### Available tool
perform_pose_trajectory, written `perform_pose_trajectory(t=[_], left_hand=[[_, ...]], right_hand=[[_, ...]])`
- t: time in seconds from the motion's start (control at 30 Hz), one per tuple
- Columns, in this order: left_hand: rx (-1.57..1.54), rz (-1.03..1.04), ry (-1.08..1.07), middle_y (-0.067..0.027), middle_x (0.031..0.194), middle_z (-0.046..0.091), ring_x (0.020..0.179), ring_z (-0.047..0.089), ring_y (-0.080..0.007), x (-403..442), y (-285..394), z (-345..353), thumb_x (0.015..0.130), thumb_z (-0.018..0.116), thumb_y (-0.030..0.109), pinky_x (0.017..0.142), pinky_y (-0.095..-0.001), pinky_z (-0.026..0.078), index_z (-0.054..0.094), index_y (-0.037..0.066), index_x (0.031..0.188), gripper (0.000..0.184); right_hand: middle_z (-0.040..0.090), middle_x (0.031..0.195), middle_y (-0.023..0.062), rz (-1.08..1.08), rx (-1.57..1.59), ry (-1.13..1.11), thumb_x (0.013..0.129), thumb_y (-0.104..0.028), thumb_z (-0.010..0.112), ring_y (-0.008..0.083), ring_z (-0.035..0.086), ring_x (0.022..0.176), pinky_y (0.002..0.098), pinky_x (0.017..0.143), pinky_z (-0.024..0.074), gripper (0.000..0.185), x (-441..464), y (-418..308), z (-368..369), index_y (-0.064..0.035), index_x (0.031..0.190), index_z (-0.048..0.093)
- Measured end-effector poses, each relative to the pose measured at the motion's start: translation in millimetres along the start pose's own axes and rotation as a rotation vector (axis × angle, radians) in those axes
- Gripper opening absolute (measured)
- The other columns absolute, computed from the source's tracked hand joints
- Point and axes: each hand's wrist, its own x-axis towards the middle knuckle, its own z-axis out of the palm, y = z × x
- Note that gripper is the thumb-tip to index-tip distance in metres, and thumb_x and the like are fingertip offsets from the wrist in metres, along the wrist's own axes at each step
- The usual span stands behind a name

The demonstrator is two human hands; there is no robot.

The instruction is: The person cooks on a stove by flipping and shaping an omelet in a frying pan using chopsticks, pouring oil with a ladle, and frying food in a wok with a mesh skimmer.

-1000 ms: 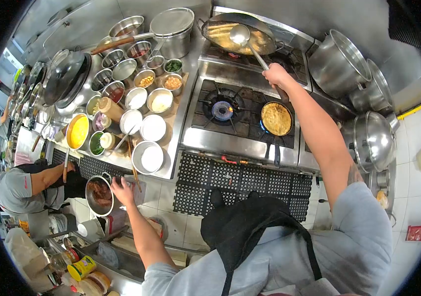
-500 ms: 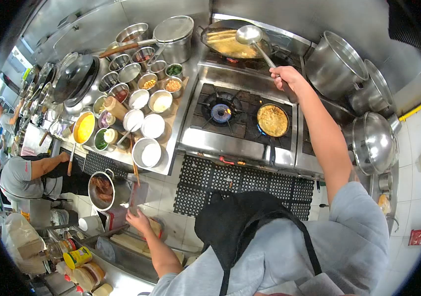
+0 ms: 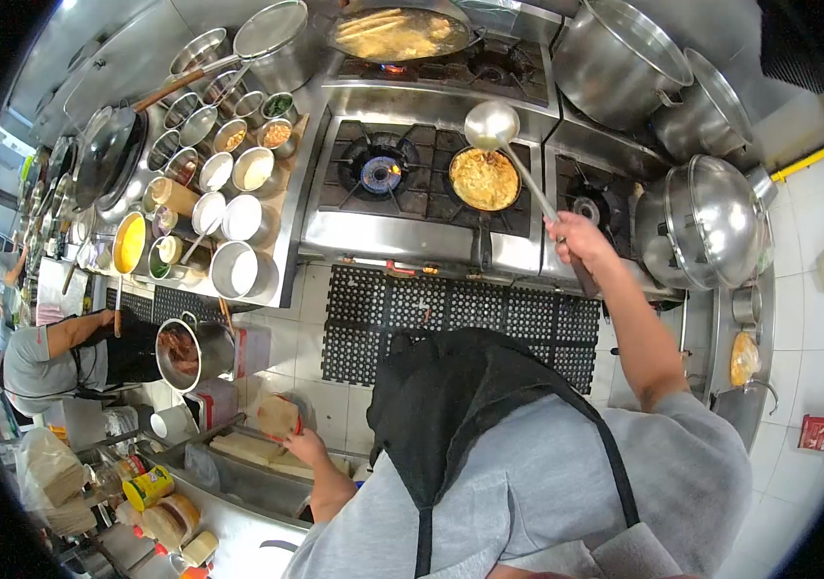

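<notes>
My right hand (image 3: 581, 239) is closed round the handle of a long steel ladle (image 3: 492, 125). The ladle's bowl hangs at the far edge of a small frying pan (image 3: 485, 236), where a round golden omelette-like food (image 3: 482, 179) lies. Low on the left, my left hand (image 3: 307, 448) is closed on a flat, pale-brown object with a red edge (image 3: 279, 415), whose kind I cannot make out. Below that hand is an open steel bin or drawer (image 3: 267, 487) with pale boards in it. A large wok (image 3: 400, 37) at the back holds long pieces of food in bubbling oil.
A lit burner (image 3: 380, 174) stands left of the pan. Several bowls of ingredients crowd the left counter (image 3: 286, 193). A pot of dark meat (image 3: 180, 353) is below it, near a co-worker (image 3: 55, 362). Big steel pots (image 3: 614, 68) line the right.
My right hand has brought the ladle from over the wok down to the frying pan. My left hand has moved slightly down and right, and its object is turned differently. The view has shifted.
</notes>
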Motion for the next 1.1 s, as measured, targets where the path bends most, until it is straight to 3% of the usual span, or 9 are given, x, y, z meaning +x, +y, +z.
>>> perform_pose_trajectory(t=[0.1,0.3,0.4,0.57,0.67,0.77,0.87,0.97,1.1], left_hand=[[-0.009,0.052,0.037,-0.0269,0.122,0.048,0.112,0.050,-0.0439,3.6,10.2,7.1,0.083,0.057,0.018,0.095,-0.0480,0.043,0.054,-0.004,0.121,0.044],[-0.105,0.065,0.057,-0.0242,0.122,0.049,0.110,0.051,-0.0422,11.5,65.9,-5.8,0.083,0.056,0.013,0.094,-0.0471,0.043,0.053,-0.002,0.125,0.045],[-0.145,0.130,0.058,-0.0230,0.121,0.049,0.110,0.052,-0.0409,3.1,95.6,-24.3,0.084,0.056,0.014,0.093,-0.0466,0.043,0.052,-0.001,0.127,0.046],[-0.084,0.147,0.018,-0.0227,0.122,0.048,0.111,0.052,-0.0403,-1.0,93.5,-14.8,0.085,0.056,0.015,0.093,-0.0457,0.044,0.052,0.001,0.127,0.045],[-0.076,0.191,0.047,-0.0223,0.122,0.048,0.111,0.052,-0.0399,-10.3,84.5,-6.8,0.084,0.057,0.014,0.094,-0.0452,0.044,0.053,0.002,0.127,0.045],[-0.075,0.189,0.062,-0.0217,0.123,0.048,0.111,0.053,-0.0392,-17.0,74.5,-1.6,0.084,0.058,0.013,0.094,-0.0446,0.044,0.053,0.002,0.127,0.045],[-0.072,0.129,0.003,-0.0210,0.123,0.048,0.109,0.054,-0.0384,-18.0,70.5,-4.3,0.083,0.058,0.012,0.093,-0.0441,0.045,0.054,0.003,0.127,0.045],[-0.060,0.100,-0.022,-0.0205,0.122,0.049,0.107,0.056,-0.0376,-20.7,74.2,-12.8,0.083,0.059,0.012,0.092,-0.0441,0.046,0.054,0.003,0.127,0.045],[-0.052,0.113,-0.019,-0.0202,0.120,0.050,0.102,0.058,-0.0371,-19.3,74.9,-10.1,0.083,0.059,0.013,0.089,-0.0443,0.047,0.054,0.002,0.126,0.045]], right_hand=[[0.050,0.075,0.0003,0.081,-0.053,0.012,0.093,-0.019,0.058,0.0074,0.045,0.049,0.0255,0.038,0.0383,0.016,7.9,44.9,-10.0,-0.0039,0.097,0.053],[0.050,0.068,0.0027,0.001,-0.298,0.093,0.091,-0.016,0.058,0.0120,0.047,0.048,0.0294,0.038,0.0392,0.021,20.1,92.7,-5.2,0.0004,0.103,0.053],[0.049,0.066,0.0029,-0.012,-0.317,0.118,0.092,-0.015,0.057,0.0129,0.047,0.046,0.0310,0.039,0.0388,0.018,25.8,91.8,-2.6,-0.0003,0.100,0.053],[0.048,0.063,0.0025,-0.094,-0.142,0.119,0.092,-0.015,0.056,0.0133,0.044,0.042,0.0305,0.039,0.0378,0.015,55.0,95.4,1.6,-0.0011,0.098,0.054],[0.051,0.068,0.0051,-0.136,-0.227,0.095,0.091,-0.017,0.059,0.0122,0.046,0.044,0.0315,0.039,0.0380,0.020,64.7,85.8,3.3,-0.0002,0.102,0.056],[0.060,0.080,0.0145,-0.135,-0.454,0.165,0.087,-0.019,0.062,0.0227,0.059,0.058,0.0388,0.051,0.0475,0.028,64.0,71.1,4.6,0.0019,0.105,0.057],[0.066,0.092,0.0203,-0.342,-0.724,0.374,0.085,-0.020,0.062,0.0291,0.066,0.078,0.0406,0.067,0.0509,0.034,82.7,87.9,-3.8,0.0027,0.110,0.058],[0.065,0.104,0.0244,-0.297,-0.781,0.366,0.083,-0.021,0.063,0.0389,0.063,0.098,0.0443,0.084,0.0477,0.042,84.8,91.3,-17.2,-0.0002,0.119,0.057],[0.064,0.106,0.0247,-0.267,-0.823,0.424,0.084,-0.021,0.062,0.0416,0.060,0.101,0.0469,0.086,0.0463,0.040,80.2,96.7,-31.4,-0.0020,0.119,0.057]])
